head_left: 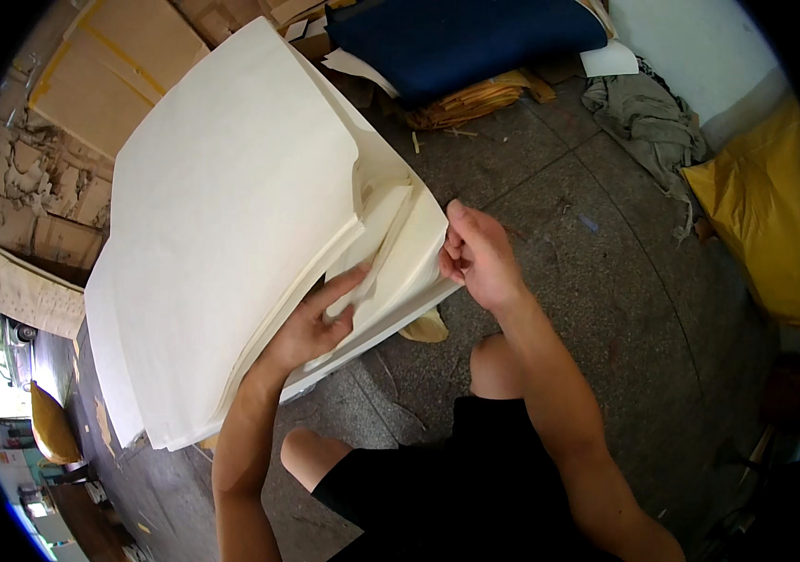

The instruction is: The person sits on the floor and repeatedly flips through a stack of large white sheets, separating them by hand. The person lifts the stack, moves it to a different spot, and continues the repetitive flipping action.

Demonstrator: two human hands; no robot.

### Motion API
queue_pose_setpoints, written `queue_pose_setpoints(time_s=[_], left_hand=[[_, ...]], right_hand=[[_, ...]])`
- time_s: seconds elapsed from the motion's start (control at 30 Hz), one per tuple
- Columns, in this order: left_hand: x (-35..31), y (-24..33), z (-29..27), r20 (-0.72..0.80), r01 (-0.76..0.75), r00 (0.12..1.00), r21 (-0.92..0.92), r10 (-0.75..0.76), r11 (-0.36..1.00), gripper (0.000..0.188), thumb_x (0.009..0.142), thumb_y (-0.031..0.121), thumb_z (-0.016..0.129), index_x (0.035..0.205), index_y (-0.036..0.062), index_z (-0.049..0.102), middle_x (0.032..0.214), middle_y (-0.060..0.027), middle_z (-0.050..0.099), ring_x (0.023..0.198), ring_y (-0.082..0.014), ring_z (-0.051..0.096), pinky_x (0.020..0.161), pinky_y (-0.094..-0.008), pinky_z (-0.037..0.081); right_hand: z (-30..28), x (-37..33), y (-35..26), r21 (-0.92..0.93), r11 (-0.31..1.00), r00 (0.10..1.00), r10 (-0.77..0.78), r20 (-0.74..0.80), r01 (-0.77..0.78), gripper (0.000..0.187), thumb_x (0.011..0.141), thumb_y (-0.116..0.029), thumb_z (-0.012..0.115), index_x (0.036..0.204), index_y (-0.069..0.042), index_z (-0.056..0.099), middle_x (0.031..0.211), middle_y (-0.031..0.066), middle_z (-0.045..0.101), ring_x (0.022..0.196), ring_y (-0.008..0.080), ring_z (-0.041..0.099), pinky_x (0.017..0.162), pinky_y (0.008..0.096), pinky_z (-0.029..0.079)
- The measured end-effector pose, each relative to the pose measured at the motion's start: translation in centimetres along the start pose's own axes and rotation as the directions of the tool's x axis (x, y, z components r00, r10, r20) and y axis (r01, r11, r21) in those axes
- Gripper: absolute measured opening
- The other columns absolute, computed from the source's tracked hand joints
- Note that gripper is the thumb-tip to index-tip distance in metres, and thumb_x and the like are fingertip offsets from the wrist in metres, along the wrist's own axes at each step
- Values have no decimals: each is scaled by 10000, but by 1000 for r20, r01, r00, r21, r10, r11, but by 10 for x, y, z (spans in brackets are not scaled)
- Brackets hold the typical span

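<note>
A tall stack of large cream-white paper sheets [231,178] stands before me, its upper layers bowed and lifted apart along the near right side. My left hand [318,320] reaches into that gap, fingers spread over the lower sheets, with the raised upper sheets resting along its wrist and forearm. At the right corner of the stack, my right hand [482,255] has its fingers curled and pinched at the paper's edge. How many sheets it grips is hidden by the fingers. Folded, rumpled sheets [386,220] show inside the opening between the two hands.
Behind the stack lie a dark blue sheet-covered pile [466,42] and brown folded paper [475,101]. Flattened cardboard [110,75] leans at the far left. To the right are a grey cloth [644,122] and a yellow sack [761,215]. Scraps dot the grey floor [597,281].
</note>
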State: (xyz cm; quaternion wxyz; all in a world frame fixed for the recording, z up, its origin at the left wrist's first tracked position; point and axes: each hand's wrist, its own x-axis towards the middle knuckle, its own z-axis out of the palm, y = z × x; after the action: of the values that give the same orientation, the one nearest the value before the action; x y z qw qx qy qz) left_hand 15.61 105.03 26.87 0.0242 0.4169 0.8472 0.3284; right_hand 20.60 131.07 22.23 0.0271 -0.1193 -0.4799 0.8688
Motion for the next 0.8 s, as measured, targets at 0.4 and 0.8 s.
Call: queue_pose_setpoints(time_s=[0.4, 0.8], left_hand=[[-5, -15, 6, -21, -1, 1000, 56, 2, 998, 359, 865, 15, 691, 1192, 163, 693, 943, -129, 594, 887, -308, 609, 777, -402, 487], [-8, -17, 8, 54, 89, 995, -135, -82, 987, 526, 788, 268, 862, 1258, 144, 660, 1176, -120, 663, 1089, -299, 622, 963, -379, 475]], right_hand=[[17, 0, -1, -617, 732, 934, -356, 15, 289, 361, 961, -301, 679, 709, -76, 553, 611, 2, 535, 522, 104, 549, 474, 269, 406], [18, 6, -10, -132, 991, 999, -30, 20, 33, 348, 947, -329, 676, 700, -107, 574, 612, -26, 537, 501, 79, 534, 457, 234, 353]])
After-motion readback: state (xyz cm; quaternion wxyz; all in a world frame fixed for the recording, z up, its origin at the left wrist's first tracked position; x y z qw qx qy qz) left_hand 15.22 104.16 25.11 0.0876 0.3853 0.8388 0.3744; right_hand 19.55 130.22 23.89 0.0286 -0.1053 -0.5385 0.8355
